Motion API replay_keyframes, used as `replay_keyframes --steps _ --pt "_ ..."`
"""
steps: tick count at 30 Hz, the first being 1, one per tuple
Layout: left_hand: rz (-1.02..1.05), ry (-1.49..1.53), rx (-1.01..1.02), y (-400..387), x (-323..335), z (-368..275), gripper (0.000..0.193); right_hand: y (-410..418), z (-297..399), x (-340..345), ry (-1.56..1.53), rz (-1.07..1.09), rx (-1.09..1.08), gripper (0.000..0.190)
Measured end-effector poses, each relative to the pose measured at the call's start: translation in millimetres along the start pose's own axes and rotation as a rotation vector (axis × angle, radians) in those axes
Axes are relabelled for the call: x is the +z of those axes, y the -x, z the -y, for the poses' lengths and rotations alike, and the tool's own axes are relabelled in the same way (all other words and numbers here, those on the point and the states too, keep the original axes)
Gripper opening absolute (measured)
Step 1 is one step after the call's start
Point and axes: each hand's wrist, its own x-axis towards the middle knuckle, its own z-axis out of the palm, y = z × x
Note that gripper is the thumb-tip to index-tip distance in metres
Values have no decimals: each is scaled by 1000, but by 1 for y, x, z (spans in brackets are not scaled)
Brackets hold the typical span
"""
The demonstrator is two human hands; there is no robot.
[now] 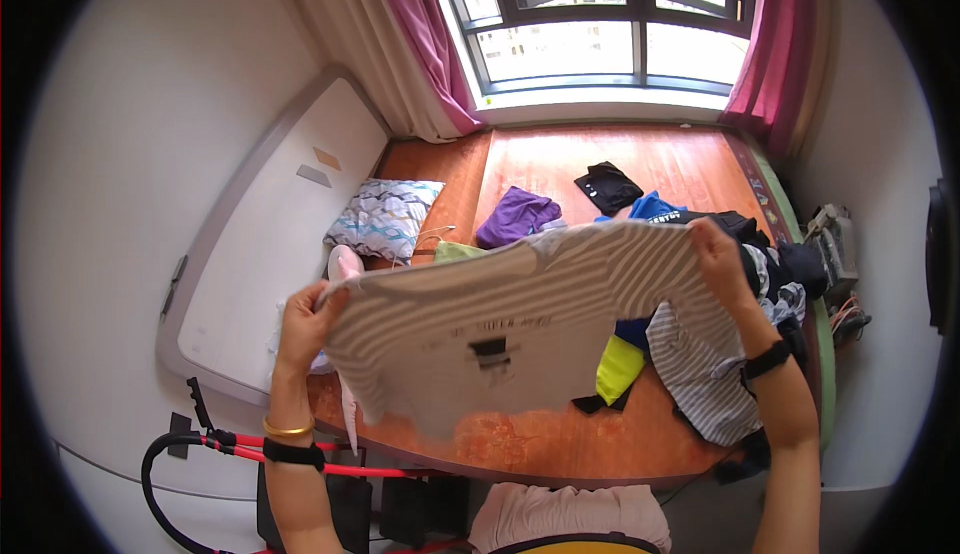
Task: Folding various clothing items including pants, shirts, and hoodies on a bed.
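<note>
A striped grey-and-white shirt hangs stretched between my two hands above the bed, its lower edge blurred. My left hand pinches it at the left end, and my right hand grips it at the right end. Striped fabric also hangs or lies below my right hand; whether it belongs to the same shirt I cannot tell. Behind the shirt lie a purple garment, a black garment and a blue garment. A neon yellow cloth shows below it.
A patterned pillow lies by the white headboard. Dark and mixed clothes are heaped at the bed's right side. Red and black tubing stands at lower left. A pink cloth is just before me, below the bed's edge.
</note>
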Motion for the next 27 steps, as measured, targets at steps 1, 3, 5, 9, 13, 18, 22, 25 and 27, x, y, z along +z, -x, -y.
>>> replay_keyframes --steps 1,3,5,9,13,18,22,25,27 --pt "-19 45 47 -4 -5 -5 21 -7 10 -7 4 -39 -24 12" --pt "-28 79 93 0 -12 -19 19 -9 43 -26 141 -103 -146 10" --pt "29 -72 191 12 -18 -18 15 0 41 -35 229 -187 -307 10" --pt "190 -226 338 48 10 48 16 105 -9 -61 587 13 -531 8" --pt "360 -664 428 127 72 185 14 233 -61 -19 618 407 -455 17" --pt "903 -931 200 231 165 321 12 402 -133 30 675 1037 53 20" --pt "753 -665 132 239 264 333 15 404 -126 72 516 855 413 22" --pt "828 -474 85 239 350 311 14 354 -128 97 525 587 381 42" --pt "831 -383 175 258 406 313 23 331 -145 113 495 562 309 53"
